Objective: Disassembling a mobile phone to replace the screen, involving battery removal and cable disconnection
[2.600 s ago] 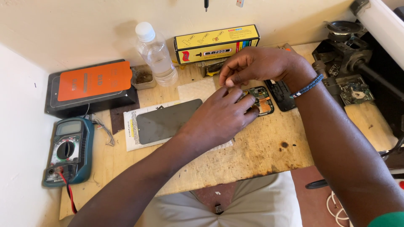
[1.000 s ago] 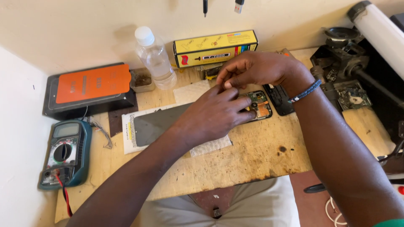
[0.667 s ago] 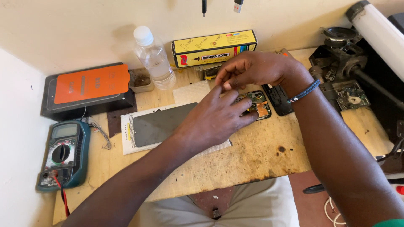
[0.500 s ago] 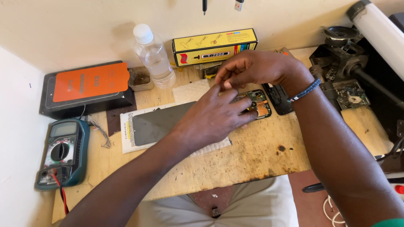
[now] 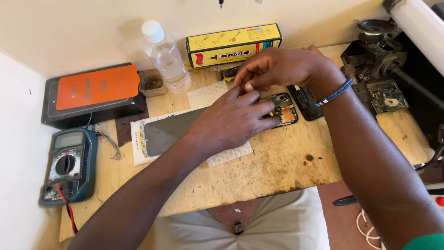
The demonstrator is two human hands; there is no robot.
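Observation:
An opened phone [image 5: 283, 109] with its green and orange circuit board showing lies on the wooden bench [image 5: 277, 162]. My left hand [image 5: 231, 121] rests on the phone's left part and holds it down, fingers pointing right. My right hand [image 5: 277, 67] hovers just above it with fingertips pinched together over the board; whether something tiny is between them is hidden. A blue bead bracelet [image 5: 336, 92] circles my right wrist. A dark phone screen [image 5: 166, 133] lies on white paper under my left forearm.
A black phone back part [image 5: 305, 102] lies right of the board. At the back stand a clear plastic bottle [image 5: 165, 58], a yellow box [image 5: 233, 45] and an orange-topped black pad [image 5: 95, 92]. A multimeter [image 5: 69, 164] sits left. Machine parts [image 5: 384, 65] crowd the right.
Both hands stay at the opened phone with only slight finger movement. The view has shifted a little, so the multimeter sits lower and further left.

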